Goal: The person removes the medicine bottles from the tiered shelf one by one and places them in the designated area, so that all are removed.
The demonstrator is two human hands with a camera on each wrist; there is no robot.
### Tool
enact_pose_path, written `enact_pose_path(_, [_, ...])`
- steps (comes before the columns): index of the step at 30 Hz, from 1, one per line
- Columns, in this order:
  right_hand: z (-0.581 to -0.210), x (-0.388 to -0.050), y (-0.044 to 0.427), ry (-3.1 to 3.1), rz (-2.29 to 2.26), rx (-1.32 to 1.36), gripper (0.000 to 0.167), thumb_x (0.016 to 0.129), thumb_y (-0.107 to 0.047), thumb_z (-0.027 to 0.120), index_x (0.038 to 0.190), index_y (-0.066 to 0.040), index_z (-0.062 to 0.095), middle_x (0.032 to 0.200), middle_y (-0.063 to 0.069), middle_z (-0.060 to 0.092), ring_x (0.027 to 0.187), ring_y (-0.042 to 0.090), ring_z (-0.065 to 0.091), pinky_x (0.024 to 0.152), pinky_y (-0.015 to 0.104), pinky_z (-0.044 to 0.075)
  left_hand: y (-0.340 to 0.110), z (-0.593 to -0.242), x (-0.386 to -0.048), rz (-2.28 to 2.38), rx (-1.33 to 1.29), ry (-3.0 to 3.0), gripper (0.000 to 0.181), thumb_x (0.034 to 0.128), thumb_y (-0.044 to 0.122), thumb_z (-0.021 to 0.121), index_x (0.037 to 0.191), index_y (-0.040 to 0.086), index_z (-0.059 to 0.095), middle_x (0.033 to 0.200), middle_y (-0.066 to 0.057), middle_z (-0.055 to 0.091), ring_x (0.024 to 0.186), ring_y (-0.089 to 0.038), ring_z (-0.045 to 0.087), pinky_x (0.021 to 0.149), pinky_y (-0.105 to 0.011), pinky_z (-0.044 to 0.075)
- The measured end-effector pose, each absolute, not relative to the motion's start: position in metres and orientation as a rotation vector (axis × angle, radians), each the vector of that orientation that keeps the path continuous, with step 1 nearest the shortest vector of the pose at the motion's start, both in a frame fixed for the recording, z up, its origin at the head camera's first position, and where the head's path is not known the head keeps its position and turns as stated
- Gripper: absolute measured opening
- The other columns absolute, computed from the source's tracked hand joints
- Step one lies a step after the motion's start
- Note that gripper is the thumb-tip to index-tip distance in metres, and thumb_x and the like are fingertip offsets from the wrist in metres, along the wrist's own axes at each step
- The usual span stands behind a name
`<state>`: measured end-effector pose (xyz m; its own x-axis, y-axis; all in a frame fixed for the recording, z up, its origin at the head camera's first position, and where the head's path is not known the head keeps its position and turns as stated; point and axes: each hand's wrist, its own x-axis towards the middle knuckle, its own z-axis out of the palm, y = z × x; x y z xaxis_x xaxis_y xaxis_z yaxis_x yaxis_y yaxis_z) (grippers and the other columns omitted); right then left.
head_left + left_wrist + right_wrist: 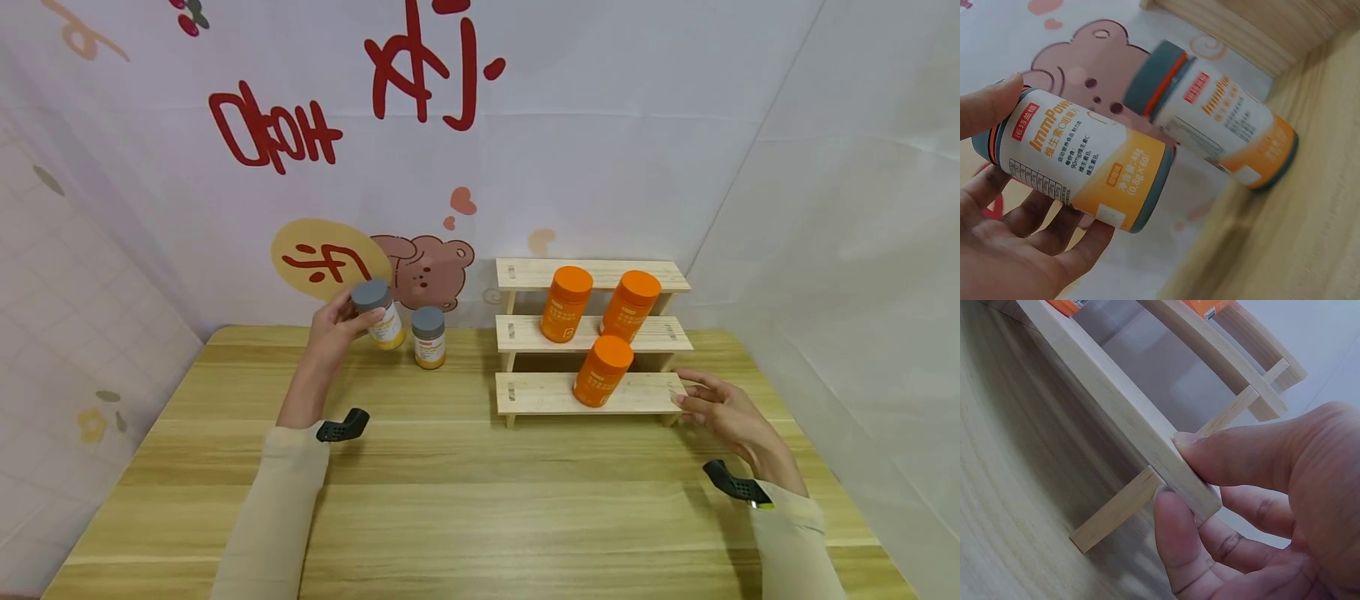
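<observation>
My left hand point(335, 323) grips a vitamin bottle point(386, 327) with a grey lid and a white and yellow label. In the left wrist view the held bottle point(1085, 159) is tilted, thumb near its lid and fingers under its side. A matching bottle point(430, 343) stands upright on the table just to its right. At the right end of a three-step wooden rack point(540, 392), my right hand point(726, 415) pinches the lowest shelf. The right wrist view shows the thumb on top of that shelf board point(1116, 400) and fingers at its end and underside.
Three orange jars stand on the rack: two jars point(567, 304) point(632, 307) on the middle shelf and one jar point(603, 372) on the lowest. Behind the wooden table point(465, 508) hangs a printed white cloth point(600, 167), with more cloth at both sides.
</observation>
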<state>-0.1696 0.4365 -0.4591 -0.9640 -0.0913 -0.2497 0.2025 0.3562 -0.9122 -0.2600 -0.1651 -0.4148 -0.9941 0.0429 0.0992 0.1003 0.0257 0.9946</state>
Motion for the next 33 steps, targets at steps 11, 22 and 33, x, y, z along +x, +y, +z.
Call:
enact_pose_path(11, [-0.46, -0.17, 0.436, 2.305, -1.715, 0.106, 0.073, 0.101, -0.021, 0.068, 0.16, -0.003, 0.03, 0.109, -0.008, 0.066, 0.095, 0.007, 0.064, 0.083, 0.029, 0.061, -0.166, -0.437, -0.263, -2.146, -0.005, -2.304, 0.064, 0.0974, 0.023, 0.072, 0.155, 0.014, 0.046, 0.132, 0.007, 0.059, 0.12, -0.004, 0.054, 0.097, -0.019, 0.046])
enact_pose_path(22, [-0.459, -0.169, 0.437, 2.322, -1.687, 0.112, 0.074, 0.101, -0.024, 0.068, 0.16, -0.004, 0.029, 0.112, -0.008, 0.064, 0.098, 0.006, 0.063, 0.085, 0.029, 0.061, -0.167, -0.453, -0.263, -2.118, 0.005, -2.361, 0.064, 0.0964, 0.02, 0.073, 0.154, 0.013, 0.046, 0.143, -0.004, 0.056, 0.126, -0.007, 0.052, 0.109, -0.025, 0.042])
enact_pose_path(33, [-0.46, -0.171, 0.437, 2.32, -1.694, 0.096, 0.074, 0.101, -0.023, 0.068, 0.16, -0.003, 0.028, 0.112, -0.007, 0.064, 0.099, 0.007, 0.064, 0.086, 0.028, 0.061, -0.166, -0.459, -0.261, -2.115, 0.003, -2.382, 0.065, 0.0976, 0.021, 0.071, 0.157, 0.016, 0.044, 0.153, -0.013, 0.049, 0.138, -0.02, 0.047, 0.115, -0.034, 0.041])
